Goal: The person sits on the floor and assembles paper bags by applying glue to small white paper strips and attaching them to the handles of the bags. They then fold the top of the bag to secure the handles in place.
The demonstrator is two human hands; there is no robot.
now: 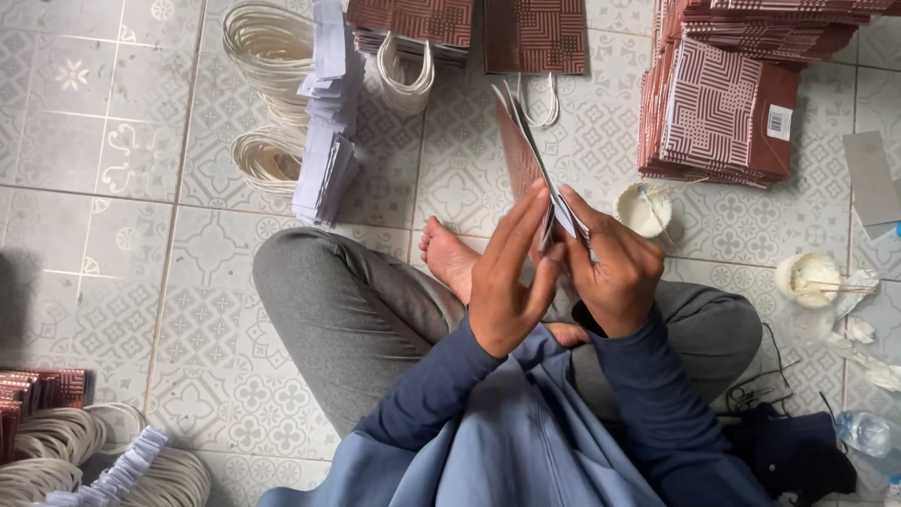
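Note:
I sit cross-legged on a tiled floor and hold a flat, folded maroon patterned paper bag edge-on in front of me. My left hand presses flat against its left face, fingers stretched upward. My right hand grips the bag's lower right edge, fingers curled around the white inner fold. The bag's far end points away from me toward the top of the view.
Stacks of flat maroon bags lie at the upper right, more bags at the top. White cord handle bundles and white paper strips lie upper left. Two small glue cups stand right. A water bottle lies lower right.

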